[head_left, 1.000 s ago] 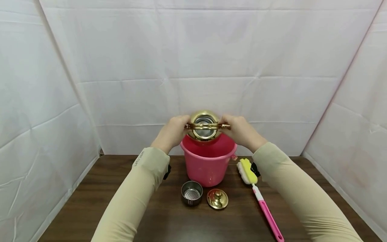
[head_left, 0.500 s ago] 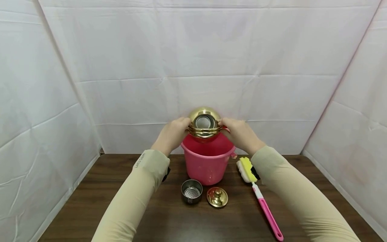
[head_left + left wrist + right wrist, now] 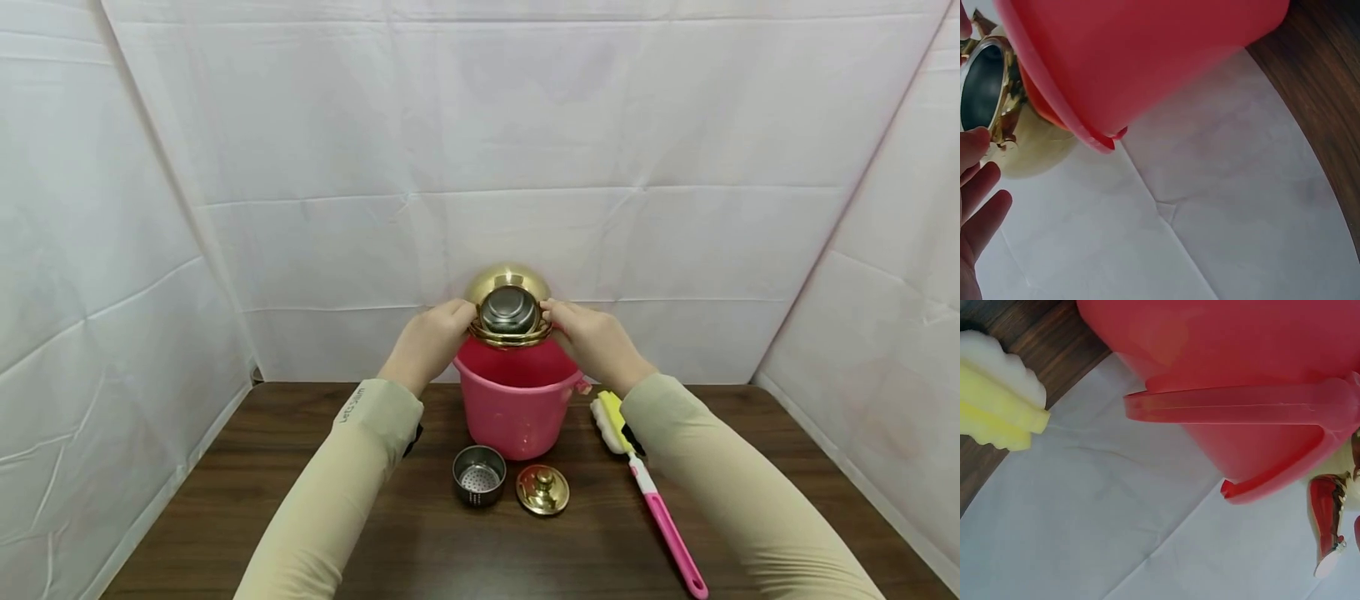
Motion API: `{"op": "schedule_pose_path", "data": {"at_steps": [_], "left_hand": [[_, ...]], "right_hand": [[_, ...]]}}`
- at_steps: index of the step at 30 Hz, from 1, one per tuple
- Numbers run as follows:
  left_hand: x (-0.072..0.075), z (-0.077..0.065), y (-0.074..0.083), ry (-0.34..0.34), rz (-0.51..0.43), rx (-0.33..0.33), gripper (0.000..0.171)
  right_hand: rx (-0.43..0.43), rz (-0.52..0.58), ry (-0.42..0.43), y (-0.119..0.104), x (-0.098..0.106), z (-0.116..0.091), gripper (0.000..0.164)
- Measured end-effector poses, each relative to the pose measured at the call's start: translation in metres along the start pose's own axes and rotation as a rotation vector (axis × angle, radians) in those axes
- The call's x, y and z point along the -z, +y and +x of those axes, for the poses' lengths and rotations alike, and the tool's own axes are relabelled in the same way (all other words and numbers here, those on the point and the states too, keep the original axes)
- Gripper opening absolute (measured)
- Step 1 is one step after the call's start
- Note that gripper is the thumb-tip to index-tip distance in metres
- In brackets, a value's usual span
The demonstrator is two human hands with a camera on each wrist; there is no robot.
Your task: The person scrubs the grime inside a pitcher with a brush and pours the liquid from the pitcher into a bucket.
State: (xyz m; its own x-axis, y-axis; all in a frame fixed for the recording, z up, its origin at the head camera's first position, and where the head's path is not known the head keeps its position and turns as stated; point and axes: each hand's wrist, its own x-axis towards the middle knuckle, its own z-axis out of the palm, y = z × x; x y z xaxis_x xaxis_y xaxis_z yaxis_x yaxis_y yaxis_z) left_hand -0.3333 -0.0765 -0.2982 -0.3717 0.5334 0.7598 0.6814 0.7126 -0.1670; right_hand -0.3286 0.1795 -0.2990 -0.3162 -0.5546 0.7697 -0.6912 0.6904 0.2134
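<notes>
A shiny gold teapot (image 3: 501,276) is over the mouth of the pink bucket (image 3: 517,423), tilted so its round lidless mouth faces me and shows a steel interior. The left hand (image 3: 429,340) pinches it at the left end of its handle, and the right hand (image 3: 594,337) grips the opposite side. In the left wrist view, fingertips (image 3: 979,135) lie at the handle joint beside the teapot's rim. The spout (image 3: 1327,515) juts past the bucket in the right wrist view. A steel strainer cup (image 3: 480,477) and a gold lid (image 3: 543,490) lie before the bucket.
To the right of the bucket lies a sponge brush with a yellow and white head and a pink handle (image 3: 675,542), partly under the right forearm. The bucket's own handle (image 3: 1222,405) hangs at its side. White cloth (image 3: 525,150) encloses the wooden table (image 3: 247,500).
The teapot has tipped further, its mouth turning toward me. Its handle has swung from across the opening to below it. Both hands stay at its sides.
</notes>
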Motion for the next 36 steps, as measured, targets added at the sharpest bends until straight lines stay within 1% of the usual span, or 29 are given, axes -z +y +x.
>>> {"op": "schedule_pose_path", "data": {"at_steps": [4,9,12,14,17,21,24,28,33,36], "left_hand": [[-0.002,-0.002,0.001,0.02,0.032,-0.019,0.013],[-0.004,-0.003,0.002,0.04,0.029,-0.016,0.014],[-0.007,-0.004,0.002,0.055,0.019,-0.011,0.014],[-0.01,-0.005,0.003,0.076,0.009,-0.014,0.013],[-0.012,-0.006,0.003,0.102,0.002,-0.023,0.011],[-0.013,-0.007,0.003,0.118,0.005,-0.038,0.007],[-0.014,-0.008,0.003,0.141,0.01,-0.046,0.007],[-0.016,-0.007,0.002,0.18,0.024,-0.057,0.008],[-0.016,-0.008,0.003,0.196,0.035,-0.067,0.008],[-0.016,-0.009,0.005,0.201,0.041,-0.068,0.009]], "right_hand": [[0.049,-0.022,0.048,0.001,-0.002,-0.001,0.019],[0.106,-0.044,0.117,0.001,-0.005,-0.002,0.017],[0.131,-0.061,0.146,0.002,-0.007,-0.004,0.01],[0.147,-0.075,0.158,0.003,-0.008,-0.005,0.006],[0.17,-0.099,0.176,0.003,-0.01,-0.008,0.006],[0.204,-0.132,0.191,0.004,-0.011,-0.009,0.002],[0.227,-0.142,0.197,0.004,-0.011,-0.009,0.009],[0.233,-0.131,0.212,0.004,-0.01,-0.007,0.015],[0.232,-0.122,0.246,0.002,-0.009,-0.007,0.013],[0.224,-0.12,0.245,0.0,-0.01,-0.009,0.012]]}}
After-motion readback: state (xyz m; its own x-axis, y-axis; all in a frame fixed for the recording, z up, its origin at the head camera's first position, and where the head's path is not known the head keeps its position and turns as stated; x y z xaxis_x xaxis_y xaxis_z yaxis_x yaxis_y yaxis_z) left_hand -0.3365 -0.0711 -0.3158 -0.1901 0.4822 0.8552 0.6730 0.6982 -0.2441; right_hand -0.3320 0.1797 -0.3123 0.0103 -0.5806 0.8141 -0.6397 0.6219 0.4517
